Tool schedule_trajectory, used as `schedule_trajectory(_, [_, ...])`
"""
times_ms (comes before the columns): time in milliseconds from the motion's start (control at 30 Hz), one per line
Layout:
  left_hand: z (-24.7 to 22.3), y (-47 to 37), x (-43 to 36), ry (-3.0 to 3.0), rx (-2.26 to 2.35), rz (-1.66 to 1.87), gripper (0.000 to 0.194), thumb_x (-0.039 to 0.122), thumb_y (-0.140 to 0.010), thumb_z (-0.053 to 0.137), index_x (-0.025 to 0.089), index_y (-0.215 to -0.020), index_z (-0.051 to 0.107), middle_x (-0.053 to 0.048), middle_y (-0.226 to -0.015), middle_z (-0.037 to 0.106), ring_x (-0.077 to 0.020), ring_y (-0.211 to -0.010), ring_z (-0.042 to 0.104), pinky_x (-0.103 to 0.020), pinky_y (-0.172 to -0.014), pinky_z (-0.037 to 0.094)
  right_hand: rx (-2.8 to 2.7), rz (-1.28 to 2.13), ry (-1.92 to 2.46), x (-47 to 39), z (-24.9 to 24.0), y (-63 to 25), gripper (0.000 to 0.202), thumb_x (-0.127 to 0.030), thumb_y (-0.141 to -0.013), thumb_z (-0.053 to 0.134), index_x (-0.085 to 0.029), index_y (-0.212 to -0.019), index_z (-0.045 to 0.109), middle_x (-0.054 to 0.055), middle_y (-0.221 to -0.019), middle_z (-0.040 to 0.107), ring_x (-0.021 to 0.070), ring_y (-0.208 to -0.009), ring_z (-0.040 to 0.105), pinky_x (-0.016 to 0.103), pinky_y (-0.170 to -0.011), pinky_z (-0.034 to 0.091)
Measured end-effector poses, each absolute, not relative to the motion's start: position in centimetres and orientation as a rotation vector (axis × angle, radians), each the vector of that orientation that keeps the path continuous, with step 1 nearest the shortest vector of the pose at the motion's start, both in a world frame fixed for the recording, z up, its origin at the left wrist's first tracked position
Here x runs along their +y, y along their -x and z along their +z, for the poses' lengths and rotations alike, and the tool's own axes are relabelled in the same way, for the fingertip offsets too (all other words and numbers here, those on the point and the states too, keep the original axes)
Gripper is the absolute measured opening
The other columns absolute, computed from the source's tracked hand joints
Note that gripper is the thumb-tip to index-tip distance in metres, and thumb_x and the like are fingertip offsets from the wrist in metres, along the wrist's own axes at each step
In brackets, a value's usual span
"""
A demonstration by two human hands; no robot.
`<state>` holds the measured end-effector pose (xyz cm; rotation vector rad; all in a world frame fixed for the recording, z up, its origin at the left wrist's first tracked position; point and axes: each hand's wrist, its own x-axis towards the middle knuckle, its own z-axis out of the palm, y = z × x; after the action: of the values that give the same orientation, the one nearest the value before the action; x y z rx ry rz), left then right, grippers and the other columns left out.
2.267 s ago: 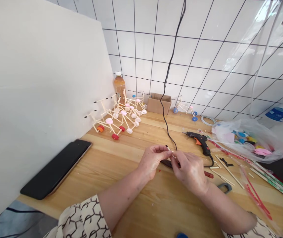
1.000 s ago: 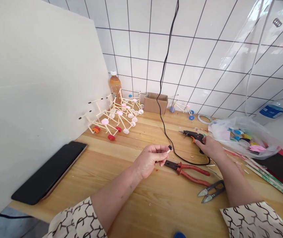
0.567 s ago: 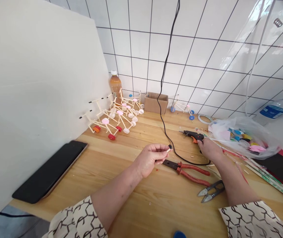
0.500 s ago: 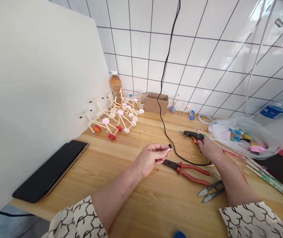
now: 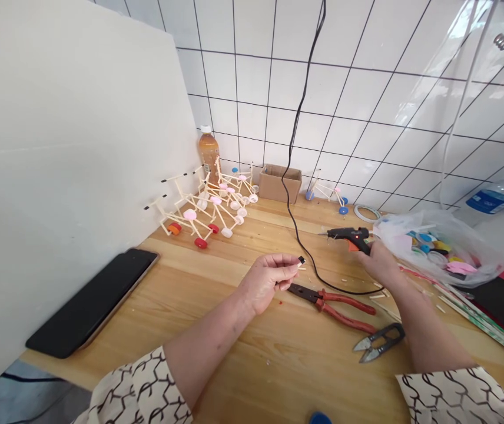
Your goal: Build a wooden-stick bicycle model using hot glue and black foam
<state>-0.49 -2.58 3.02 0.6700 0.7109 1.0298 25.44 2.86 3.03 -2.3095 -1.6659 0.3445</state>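
My left hand [image 5: 269, 280] is closed in a pinch on a small pale stick piece with a black end [image 5: 301, 259], which pokes out past the fingertips. Most of that piece is hidden by the fingers. To the right, my right hand [image 5: 380, 263] is closed around the handle end of a black hot glue gun [image 5: 349, 235] with an orange trigger. Its nozzle points left, and a small red light shows on its body. Red-handled pliers [image 5: 322, 299] lie just under my left hand, and thread snips [image 5: 379, 343] lie near my right forearm.
Stick models with bottle-cap wheels [image 5: 208, 212] stand at the back left beside a drink bottle [image 5: 209, 152]. Behind are a cardboard box [image 5: 279, 184] and tape roll [image 5: 367, 213]. A bag of caps [image 5: 441, 247] sits right; a black cord [image 5: 297, 229] crosses the table. A phone [image 5: 95, 300] lies left.
The glue gun has shifted slightly right and turned in my right hand, showing more of its body and its red light. My left hand has barely moved.
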Motion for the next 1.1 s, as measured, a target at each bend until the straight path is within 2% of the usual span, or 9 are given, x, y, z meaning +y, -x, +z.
schedule_trajectory(100, [3.3, 0.6, -2.5, -0.643, 0.719, 1.048, 0.023, 0.019, -0.048, 0.08, 0.012, -0.068, 0.07, -0.002, -0.054, 0.058, -0.0043, -0.046, 0.042, -0.02, -0.045, 0.02, -1.624, 0.447, 2.113, 2.2, 4.4, -24.8, 0.029, -0.023, -0.074, 0.051, -0.013, -0.1, 0.045, 0.003, -0.066, 0.062, 0.0163, -0.057, 0.06, 0.025, -0.049, 0.044])
schedule_trajectory(200, [3.3, 0.7, -2.4, -0.609, 0.718, 1.07, 0.023, 0.018, -0.047, 0.08, 0.012, -0.067, 0.07, -0.003, -0.055, 0.059, -0.0044, -0.046, 0.043, -0.02, -0.045, 0.022, -1.569, 0.678, 1.75, 1.3, 5.7, -24.3, 0.027, -0.028, -0.071, 0.058, -0.017, -0.093, 0.047, -0.004, -0.056, 0.053, 0.0121, -0.046, 0.05, 0.023, -0.044, 0.04])
schedule_trajectory(333, [3.1, 0.8, -2.2, -0.544, 0.726, 1.087, 0.024, 0.016, -0.045, 0.08, 0.013, -0.067, 0.071, -0.003, -0.055, 0.06, -0.0053, -0.049, 0.045, -0.019, -0.047, 0.026, -1.503, 0.947, 1.425, 0.1, 7.0, -23.8, 0.021, -0.036, -0.074, 0.059, -0.017, -0.079, 0.052, -0.003, -0.052, 0.052, 0.0101, -0.047, 0.044, 0.023, -0.045, 0.034])
schedule_trajectory(433, [3.1, 0.9, -2.1, -0.502, 0.738, 1.1, 0.024, 0.014, -0.044, 0.079, 0.012, -0.066, 0.071, -0.004, -0.055, 0.06, -0.0059, -0.05, 0.046, -0.019, -0.047, 0.027, -1.531, 1.017, 1.37, -0.7, 8.1, -23.3, 0.022, -0.038, -0.077, 0.059, -0.018, -0.084, 0.054, -0.003, -0.053, 0.054, 0.0106, -0.049, 0.044, 0.024, -0.047, 0.032])
schedule_trajectory(600, [3.4, 1.0, -2.0, -0.445, 0.75, 1.13, 0.025, 0.013, -0.043, 0.079, 0.01, -0.066, 0.07, -0.004, -0.055, 0.059, -0.0071, -0.053, 0.05, -0.018, -0.047, 0.028, -1.66, 1.128, 1.247, -2.0, 9.5, -22.9, 0.024, -0.035, -0.074, 0.063, -0.018, -0.088, 0.056, -0.001, -0.062, 0.056, 0.0114, -0.052, 0.042, 0.027, -0.051, 0.033])
schedule_trajectory(700, [3.4, 1.0, -1.9, -0.44, 0.75, 1.138, 0.024, 0.012, -0.044, 0.078, 0.01, -0.066, 0.07, -0.004, -0.057, 0.06, -0.0069, -0.054, 0.051, -0.018, -0.047, 0.029, -1.728, 1.145, 1.266, -2.6, 9.8, -22.9, 0.024, -0.037, -0.076, 0.061, -0.018, -0.091, 0.057, 0.002, -0.074, 0.057, 0.0113, -0.054, 0.041, 0.027, -0.052, 0.035])
schedule_trajectory(900, [3.5, 1.1, -1.9, -0.418, 0.756, 1.15, 0.023, 0.01, -0.044, 0.077, 0.01, -0.066, 0.07, -0.003, -0.055, 0.059, -0.0072, -0.055, 0.052, -0.018, -0.049, 0.031, -1.89, 0.98, 1.36, -3.3, 10.0, -22.2, 0.032, -0.043, -0.073, 0.061, -0.021, -0.097, 0.057, 0.002, -0.074, 0.056, 0.0132, -0.059, 0.044, 0.024, -0.046, 0.036])
schedule_trajectory(1000, [3.5, 1.1, -1.8, -0.42, 0.766, 1.156, 0.022, 0.01, -0.044, 0.076, 0.01, -0.066, 0.07, -0.003, -0.055, 0.059, -0.0074, -0.055, 0.052, -0.018, -0.049, 0.031, -2.002, 0.863, 1.387, -3.3, 10.0, -21.8, 0.029, -0.042, -0.077, 0.058, -0.022, -0.098, 0.057, 0.002, -0.081, 0.058, 0.0143, -0.064, 0.047, 0.025, -0.052, 0.04])
schedule_trajectory(1100, [3.4, 1.1, -1.9, -0.428, 0.768, 1.159, 0.021, 0.01, -0.045, 0.076, 0.01, -0.065, 0.069, -0.003, -0.056, 0.059, -0.0075, -0.055, 0.052, -0.018, -0.049, 0.03, -2.087, 0.776, 1.378, -3.3, 9.9, -21.8, 0.025, -0.038, -0.08, 0.055, -0.024, -0.101, 0.056, 0.002, -0.085, 0.057, 0.0178, -0.079, 0.051, 0.026, -0.062, 0.043])
